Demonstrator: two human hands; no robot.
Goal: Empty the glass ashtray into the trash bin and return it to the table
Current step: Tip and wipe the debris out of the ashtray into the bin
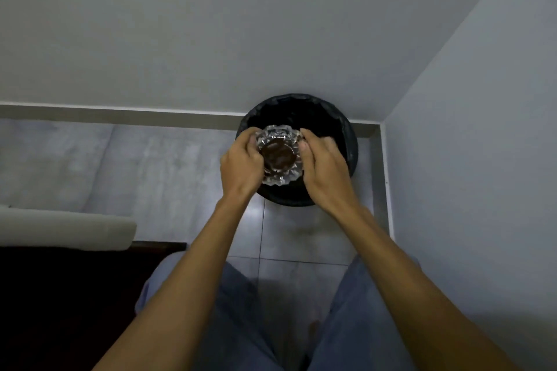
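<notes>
A cut-glass ashtray (278,155) with a dark brown centre hangs directly over the round black trash bin (351,141), which is lined with a black bag and stands on the floor in the room's corner. My left hand (239,164) grips the ashtray's left rim and my right hand (324,167) grips its right rim. The ashtray looks tilted, its scalloped edge facing me. Whether anything lies inside it is unclear. The bin's inside is dark.
Grey walls meet behind and to the right of the bin, with a pale skirting (120,113) along the tiled floor (289,238). A light cushioned seat edge (66,229) and a dark surface (60,295) lie at the left. My legs in blue trousers (229,310) are below.
</notes>
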